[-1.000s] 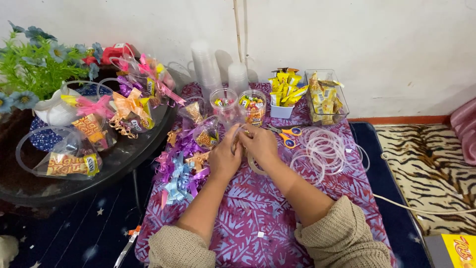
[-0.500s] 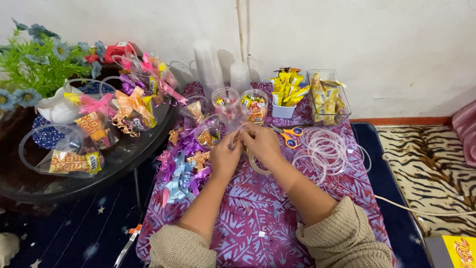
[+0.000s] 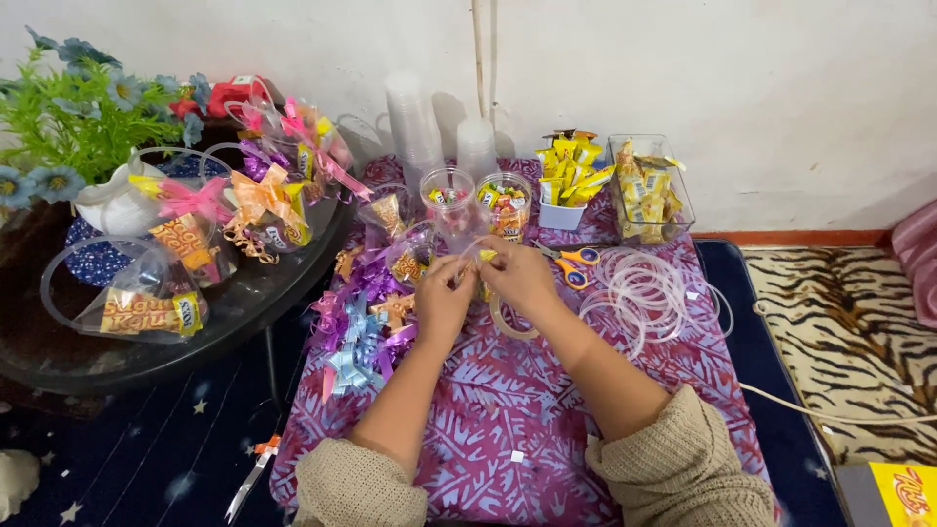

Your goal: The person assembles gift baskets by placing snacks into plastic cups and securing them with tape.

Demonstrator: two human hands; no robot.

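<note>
Since a second ago the two hands have stayed pressed together at the middle of the purple patterned bench [image 3: 508, 400]; only the fingers have shifted slightly, so the work looks like fine fiddling at one spot, not a move to a new place. The left hand [image 3: 444, 303] and right hand [image 3: 522, 278] meet fingertip to fingertip just near of a clear plastic cup [image 3: 451, 210] filled with small sweets. Both grips are pinched together on a small yellow piece [image 3: 487, 256]; it is too small to tell its long axis or which way it points. A roll of tape [image 3: 509, 322] lies touching the right wrist. Orange scissors [image 3: 576, 263] lie just right of the hands, with clear plastic rings [image 3: 649, 293] farther right and ribbon bows [image 3: 356, 327] to the left.
</note>
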